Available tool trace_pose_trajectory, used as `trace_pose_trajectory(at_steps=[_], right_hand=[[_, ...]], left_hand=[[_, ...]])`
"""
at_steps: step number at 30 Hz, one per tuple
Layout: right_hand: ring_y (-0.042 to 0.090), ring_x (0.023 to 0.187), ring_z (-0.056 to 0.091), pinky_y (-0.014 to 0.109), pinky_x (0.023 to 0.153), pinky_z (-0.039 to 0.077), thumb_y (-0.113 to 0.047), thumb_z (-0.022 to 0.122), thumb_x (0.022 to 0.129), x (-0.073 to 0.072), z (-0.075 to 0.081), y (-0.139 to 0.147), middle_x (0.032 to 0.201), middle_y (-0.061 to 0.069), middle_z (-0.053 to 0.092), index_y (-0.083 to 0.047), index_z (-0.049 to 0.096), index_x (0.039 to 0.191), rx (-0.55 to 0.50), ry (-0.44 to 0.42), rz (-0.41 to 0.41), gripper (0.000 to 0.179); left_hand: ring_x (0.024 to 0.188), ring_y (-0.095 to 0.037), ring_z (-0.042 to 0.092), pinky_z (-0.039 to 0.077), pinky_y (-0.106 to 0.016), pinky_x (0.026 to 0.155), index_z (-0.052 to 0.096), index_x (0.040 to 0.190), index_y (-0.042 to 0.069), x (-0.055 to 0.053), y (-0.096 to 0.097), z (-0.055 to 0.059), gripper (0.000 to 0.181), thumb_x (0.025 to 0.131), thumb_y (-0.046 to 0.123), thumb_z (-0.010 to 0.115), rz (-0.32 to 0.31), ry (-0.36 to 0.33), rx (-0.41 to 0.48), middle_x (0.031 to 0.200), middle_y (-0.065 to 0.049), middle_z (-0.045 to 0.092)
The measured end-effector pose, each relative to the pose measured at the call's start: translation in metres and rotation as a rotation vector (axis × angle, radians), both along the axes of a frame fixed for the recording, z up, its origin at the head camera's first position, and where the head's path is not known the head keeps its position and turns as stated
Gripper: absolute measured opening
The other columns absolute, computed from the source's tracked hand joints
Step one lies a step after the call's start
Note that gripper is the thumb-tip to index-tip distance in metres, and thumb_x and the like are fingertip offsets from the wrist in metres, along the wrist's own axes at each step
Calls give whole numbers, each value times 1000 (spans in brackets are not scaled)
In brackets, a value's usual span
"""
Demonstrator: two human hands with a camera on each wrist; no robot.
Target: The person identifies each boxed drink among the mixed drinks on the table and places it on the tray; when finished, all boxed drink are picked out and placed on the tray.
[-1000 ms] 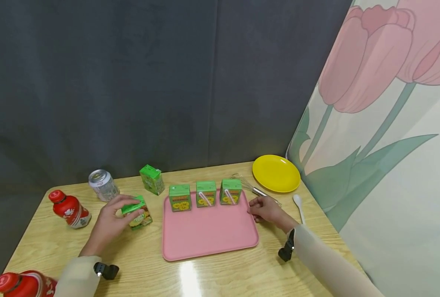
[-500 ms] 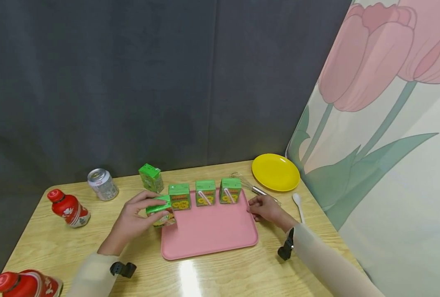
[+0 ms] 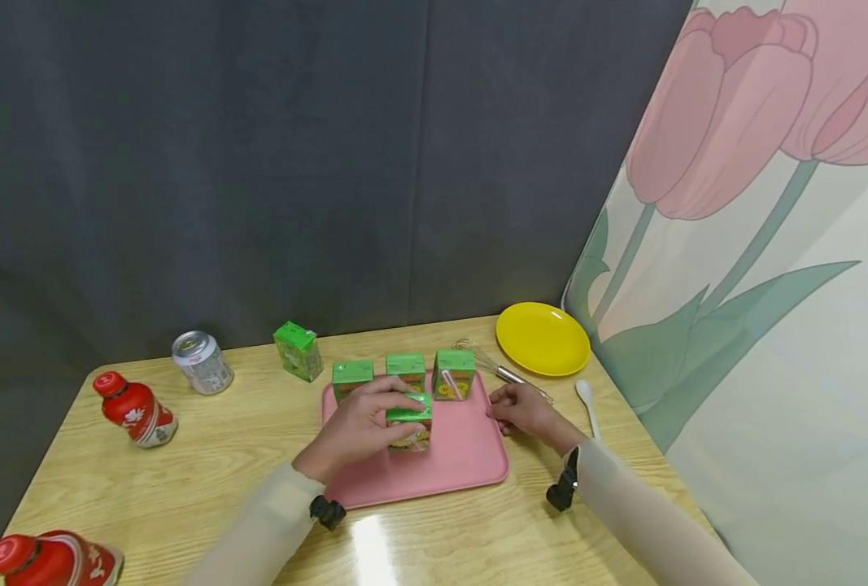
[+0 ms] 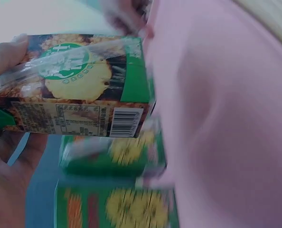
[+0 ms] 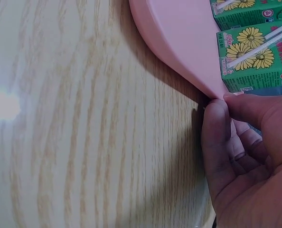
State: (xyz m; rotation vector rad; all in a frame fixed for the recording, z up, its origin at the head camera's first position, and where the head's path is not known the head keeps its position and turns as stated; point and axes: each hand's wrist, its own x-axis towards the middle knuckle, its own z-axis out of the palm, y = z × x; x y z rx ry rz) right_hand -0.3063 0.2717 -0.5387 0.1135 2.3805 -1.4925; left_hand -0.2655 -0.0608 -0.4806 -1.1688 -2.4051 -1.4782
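A green drink carton point(image 4: 79, 71) with brown-and-yellow pictures is pinched by its top in my left hand point(image 3: 360, 423), over the middle of the pink tray point(image 3: 470, 452). Whether its base touches the tray I cannot tell. Along the tray's far side stand three green cartons with yellow flowers: a left one point(image 3: 351, 376), a middle one point(image 3: 406, 366) partly hidden by my left hand, and a right one point(image 3: 454, 376) with a straw. My right hand point(image 3: 525, 413) pinches the tray's right rim between thumb and fingers, plain in the right wrist view.
Another green carton point(image 3: 298, 352) stands behind the tray's left corner. To the left are a silver can point(image 3: 203, 364), a red bottle point(image 3: 137, 411) and a second red bottle point(image 3: 56, 560) at the near edge. A whisk point(image 3: 508, 374), yellow plate point(image 3: 543, 338) and white spoon point(image 3: 588, 407) lie at right.
My left hand has carried the carton rightward from the table left of the tray to over the tray's middle. The right hand has stayed at the tray's rim.
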Motion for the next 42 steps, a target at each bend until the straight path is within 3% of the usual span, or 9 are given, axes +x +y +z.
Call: trace_pose_trajectory(at_steps=[6,12,23,28,31,35,38,40,42], right_hand=[[17,67,63,32,62,57,-5,70,97,0,-2,-3,89,10,70,7,62,116,-8,21,11,24],[16,66,64,31,62,58,-6,69,98,-1,0,-6,91,11,71,9,61,119,-46,19,35,27],[15,67,63,28,62,56,-6,67,99,-2,2,-6,91,11,70,8,59,119,-84,6,61,26],[16,69,64,29,65,57,-7,68,98,-1,4,-5,93,12,70,9,60,120,-82,2,59,28],[16,69,64,30,64,58,-6,68,99,-1,2,-3,94,13,70,10,59,120,-90,5,64,28],[16,68,64,28,63,57,-5,68,98,-1,-1,0,93,13,71,9,59,119,-95,-3,46,27],[17,66,63,28,61,56,-3,67,98,-1,-3,2,92,13,70,9,59,118,-93,-3,32,25],[17,66,63,29,61,56,-3,67,98,-1,-4,3,91,13,71,9,59,117,-94,-5,24,24],[17,66,63,29,61,56,-3,68,98,-2,-5,3,91,13,71,9,60,117,-93,-4,26,24]], left_hand=[[102,-4,59,53,-30,83,78,110,33,-11,40,-12,22,88,33,82,-9,-9,-76,120,19,59],[93,-4,59,53,-27,75,77,111,35,-22,60,-14,22,89,35,80,-15,15,-112,117,20,58],[93,-1,58,52,-26,77,78,110,30,-27,63,-17,22,88,30,82,-21,31,-163,115,19,60],[101,-4,58,52,-28,83,76,115,30,-28,62,-16,24,91,32,79,-45,19,-189,123,12,60],[113,-7,56,51,-33,91,74,120,29,-26,58,-10,26,94,35,75,-54,48,-192,132,8,58],[119,-13,53,51,-38,92,76,118,21,-24,42,8,23,98,30,71,-26,177,-84,130,3,60],[115,-16,54,51,-40,89,76,114,15,-31,19,25,18,98,21,71,58,286,7,124,2,63],[116,-17,54,48,-41,93,76,114,15,-39,-4,34,17,98,19,71,139,313,25,122,3,63],[118,-19,52,46,-44,94,75,115,16,-50,-32,39,18,98,18,72,224,297,13,124,2,63]])
